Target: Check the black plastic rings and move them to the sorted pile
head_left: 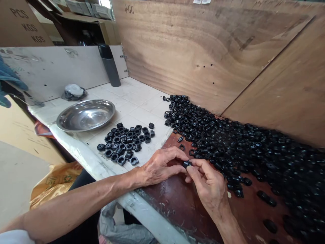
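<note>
A small black ring-shaped plastic part (187, 164) is pinched between the fingertips of both hands, just above the reddish-brown board (172, 200). My left hand (162, 165) comes in from the left, thumb and forefinger closed on the part. From the right, my right hand (209, 184) grips its other side, with the remaining fingers curled. To the left of my hands, a small group of similar black parts (127, 139) lies on white tiles. A large heap of black parts (228, 142) spreads to the right. The fingers partly cover the held piece.
A shiny metal bowl (86, 117) rests on the tiles at the left. Behind it stand a dark grey flask (111, 69) and a clear plastic bundle (73, 91). Wooden panels (190, 44) wall off the back. The table's white front edge (144, 210) runs diagonally below my hands.
</note>
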Action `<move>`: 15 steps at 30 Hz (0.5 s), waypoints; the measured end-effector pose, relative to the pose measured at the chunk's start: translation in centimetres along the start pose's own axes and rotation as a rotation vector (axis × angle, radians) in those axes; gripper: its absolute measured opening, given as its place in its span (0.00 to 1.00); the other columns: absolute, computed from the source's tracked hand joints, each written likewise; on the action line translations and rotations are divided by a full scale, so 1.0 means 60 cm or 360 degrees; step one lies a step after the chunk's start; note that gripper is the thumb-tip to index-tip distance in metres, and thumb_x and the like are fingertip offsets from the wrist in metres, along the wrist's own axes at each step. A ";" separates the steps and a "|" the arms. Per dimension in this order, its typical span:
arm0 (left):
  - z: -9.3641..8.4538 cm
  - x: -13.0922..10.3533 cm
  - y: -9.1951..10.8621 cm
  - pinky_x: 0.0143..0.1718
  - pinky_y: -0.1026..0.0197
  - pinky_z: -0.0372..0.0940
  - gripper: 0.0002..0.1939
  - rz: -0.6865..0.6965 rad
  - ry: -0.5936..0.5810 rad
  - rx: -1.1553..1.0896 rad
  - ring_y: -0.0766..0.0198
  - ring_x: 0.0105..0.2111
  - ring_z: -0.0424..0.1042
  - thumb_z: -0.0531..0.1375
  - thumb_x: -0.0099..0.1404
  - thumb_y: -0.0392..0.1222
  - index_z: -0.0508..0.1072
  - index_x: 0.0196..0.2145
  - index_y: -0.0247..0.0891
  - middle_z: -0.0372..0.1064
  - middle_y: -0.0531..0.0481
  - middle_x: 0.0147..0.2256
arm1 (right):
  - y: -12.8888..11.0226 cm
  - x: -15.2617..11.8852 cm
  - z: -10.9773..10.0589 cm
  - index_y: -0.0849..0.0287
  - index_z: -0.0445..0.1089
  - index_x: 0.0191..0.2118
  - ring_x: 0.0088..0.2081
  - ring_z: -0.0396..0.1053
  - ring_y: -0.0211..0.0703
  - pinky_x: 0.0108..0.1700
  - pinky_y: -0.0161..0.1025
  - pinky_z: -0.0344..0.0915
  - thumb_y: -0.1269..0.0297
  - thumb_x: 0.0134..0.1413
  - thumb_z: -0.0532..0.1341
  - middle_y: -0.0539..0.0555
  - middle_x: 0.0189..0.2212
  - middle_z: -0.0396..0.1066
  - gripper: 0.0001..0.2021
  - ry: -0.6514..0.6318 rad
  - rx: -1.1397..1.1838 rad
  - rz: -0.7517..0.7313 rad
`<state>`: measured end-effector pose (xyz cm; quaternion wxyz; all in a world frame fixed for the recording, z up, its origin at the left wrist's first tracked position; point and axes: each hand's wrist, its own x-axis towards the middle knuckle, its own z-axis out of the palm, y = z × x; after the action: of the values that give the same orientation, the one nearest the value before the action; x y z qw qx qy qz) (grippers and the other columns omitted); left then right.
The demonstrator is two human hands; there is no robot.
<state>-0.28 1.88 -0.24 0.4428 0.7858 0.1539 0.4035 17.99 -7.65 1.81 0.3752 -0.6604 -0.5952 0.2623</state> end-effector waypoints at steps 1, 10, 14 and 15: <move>-0.001 0.000 0.000 0.47 0.59 0.74 0.10 0.0062 -0.0018 0.0033 0.60 0.45 0.78 0.64 0.69 0.40 0.74 0.48 0.37 0.77 0.43 0.44 | 0.000 0.000 -0.001 0.53 0.74 0.40 0.29 0.78 0.43 0.35 0.34 0.71 0.50 0.69 0.56 0.50 0.26 0.79 0.14 -0.0009 -0.0059 -0.0013; 0.012 -0.002 -0.005 0.46 0.58 0.74 0.11 -0.0119 0.0001 -0.0089 0.60 0.42 0.78 0.66 0.67 0.39 0.74 0.46 0.36 0.76 0.44 0.43 | 0.005 -0.002 0.010 0.52 0.74 0.39 0.28 0.75 0.43 0.31 0.34 0.65 0.51 0.70 0.54 0.51 0.28 0.78 0.16 0.0273 -0.0398 -0.0130; 0.013 -0.001 -0.003 0.42 0.59 0.76 0.12 -0.0340 0.0054 -0.0345 0.61 0.40 0.79 0.65 0.67 0.41 0.74 0.47 0.36 0.75 0.44 0.44 | 0.013 0.000 0.009 0.52 0.74 0.48 0.37 0.78 0.43 0.40 0.34 0.70 0.55 0.68 0.59 0.53 0.39 0.80 0.11 0.0215 -0.0129 -0.0291; 0.012 -0.001 -0.002 0.44 0.59 0.76 0.11 -0.0317 0.0053 -0.0304 0.61 0.40 0.79 0.66 0.67 0.41 0.74 0.46 0.36 0.75 0.44 0.44 | 0.013 0.000 0.008 0.52 0.75 0.46 0.34 0.78 0.42 0.38 0.34 0.69 0.55 0.67 0.59 0.52 0.36 0.80 0.11 0.0197 -0.0155 -0.0281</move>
<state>0.26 1.52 -0.59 0.5509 0.7141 0.1994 0.3833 18.11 -7.55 0.90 0.4004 -0.6378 -0.6388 0.1576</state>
